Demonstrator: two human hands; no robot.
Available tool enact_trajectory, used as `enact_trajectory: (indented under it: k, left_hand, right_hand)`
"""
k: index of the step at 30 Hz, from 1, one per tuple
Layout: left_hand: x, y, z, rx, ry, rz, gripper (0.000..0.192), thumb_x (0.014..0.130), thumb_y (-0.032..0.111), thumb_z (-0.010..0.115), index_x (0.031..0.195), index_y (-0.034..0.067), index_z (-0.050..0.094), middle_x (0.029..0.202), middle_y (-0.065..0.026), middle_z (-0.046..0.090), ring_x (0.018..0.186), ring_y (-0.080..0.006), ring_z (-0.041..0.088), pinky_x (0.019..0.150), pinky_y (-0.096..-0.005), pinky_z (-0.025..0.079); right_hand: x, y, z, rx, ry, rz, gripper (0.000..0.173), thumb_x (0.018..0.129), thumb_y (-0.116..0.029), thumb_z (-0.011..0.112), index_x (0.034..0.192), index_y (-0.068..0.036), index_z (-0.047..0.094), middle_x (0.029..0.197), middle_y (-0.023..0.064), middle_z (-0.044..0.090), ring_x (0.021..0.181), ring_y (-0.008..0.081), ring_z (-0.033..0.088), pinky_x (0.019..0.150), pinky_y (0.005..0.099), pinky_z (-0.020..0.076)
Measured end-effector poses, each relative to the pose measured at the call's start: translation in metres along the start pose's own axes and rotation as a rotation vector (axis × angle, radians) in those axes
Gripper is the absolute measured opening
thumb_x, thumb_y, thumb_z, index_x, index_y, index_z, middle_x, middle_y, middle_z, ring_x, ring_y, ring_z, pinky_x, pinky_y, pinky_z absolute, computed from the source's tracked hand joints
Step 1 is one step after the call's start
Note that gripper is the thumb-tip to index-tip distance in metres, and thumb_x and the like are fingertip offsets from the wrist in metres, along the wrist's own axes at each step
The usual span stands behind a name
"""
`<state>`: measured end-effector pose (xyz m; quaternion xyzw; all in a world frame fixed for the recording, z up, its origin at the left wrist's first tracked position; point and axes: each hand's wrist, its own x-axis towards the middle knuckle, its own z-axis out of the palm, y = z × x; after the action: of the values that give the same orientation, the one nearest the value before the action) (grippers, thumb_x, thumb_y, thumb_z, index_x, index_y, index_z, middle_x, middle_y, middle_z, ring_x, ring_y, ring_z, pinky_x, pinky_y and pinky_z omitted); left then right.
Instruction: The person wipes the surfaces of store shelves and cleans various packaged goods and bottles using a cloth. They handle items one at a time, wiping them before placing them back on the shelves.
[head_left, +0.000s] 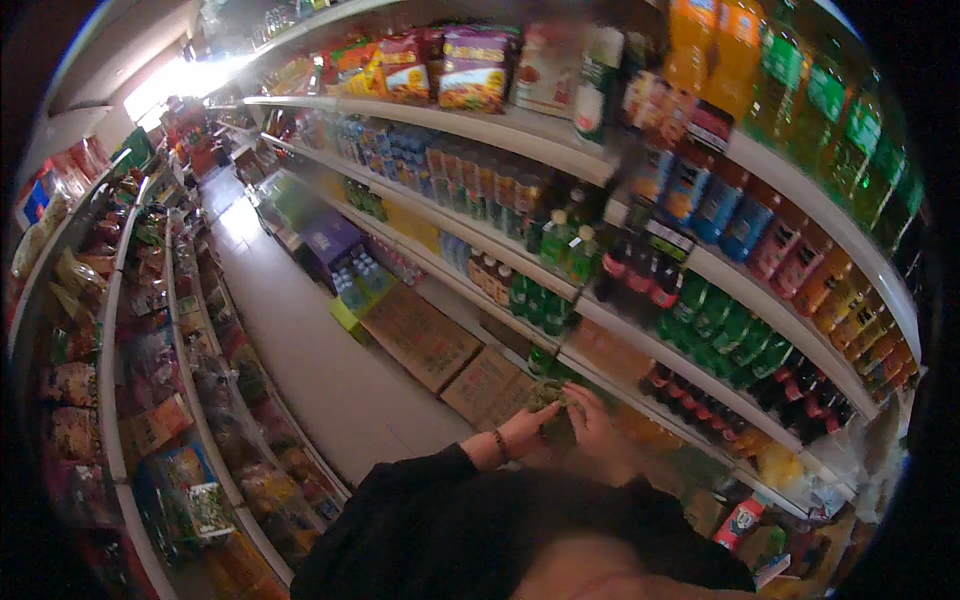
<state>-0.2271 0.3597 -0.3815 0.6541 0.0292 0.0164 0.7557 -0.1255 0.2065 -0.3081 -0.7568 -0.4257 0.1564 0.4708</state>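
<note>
A crumpled olive-green cloth (546, 394) is bunched between my two hands, low in front of the drink shelves. My left hand (525, 433), with a dark beaded bracelet at its wrist, grips the cloth from the left. On the other side, my right hand (596, 424) has its fingers bent over the cloth's edge. Part of the cloth is hidden behind the fingers. Just beyond it, a green bottle (538, 360) stands under the lowest shelf lip. Cardboard cartons (487, 386) lie on the floor ahead of my left hand.
Shelves on the right hold soda bottles (720, 322), drink cans (487, 184) and snack bags (472, 67). A purple box (330, 236) and shrink-wrapped water bottles (360, 277) line the tiled aisle (300, 360). Packaged goods fill the left shelves (180, 337).
</note>
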Motion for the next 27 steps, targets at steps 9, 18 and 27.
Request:
enact_trajectory:
  k: [9,18,27]
  left_hand:
    - [-0.051,0.075,-0.151,-0.632,0.393,-0.046,0.036,0.097,0.024,0.044,0.131,0.012,0.044,0.129,-0.0081,0.050,0.116,-0.0243,0.049,0.097,-0.0392,0.041]
    - [-0.035,0.146,-0.225,-0.888,0.228,-0.024,0.038,0.095,0.023,0.049,0.132,0.014,0.040,0.126,-0.0070,0.050,0.114,-0.0249,0.051,0.096,-0.0431,0.044]
    - [0.035,0.217,-0.310,-0.538,0.541,-0.051,0.022,0.093,0.018,0.052,0.112,0.009,0.049,0.108,-0.0083,0.057,0.099,-0.0233,0.058,0.076,-0.0416,0.052]
  right_hand:
    - [0.133,-0.066,0.117,0.931,-0.144,0.368,0.036,0.095,-0.030,0.051,0.116,-0.001,0.056,0.110,0.0080,0.059,0.101,0.0174,0.055,0.086,0.0309,0.0445]
    - [0.236,-0.118,0.146,0.320,-0.109,-0.481,0.023,0.087,-0.011,0.061,0.110,-0.006,0.064,0.103,0.0082,0.061,0.096,0.0231,0.058,0.084,0.0362,0.0472]
    - [0.317,-0.132,0.145,0.159,0.145,-0.348,0.040,0.085,-0.015,0.061,0.123,-0.008,0.054,0.130,0.0137,0.045,0.122,0.0286,0.042,0.103,0.0378,0.0324]
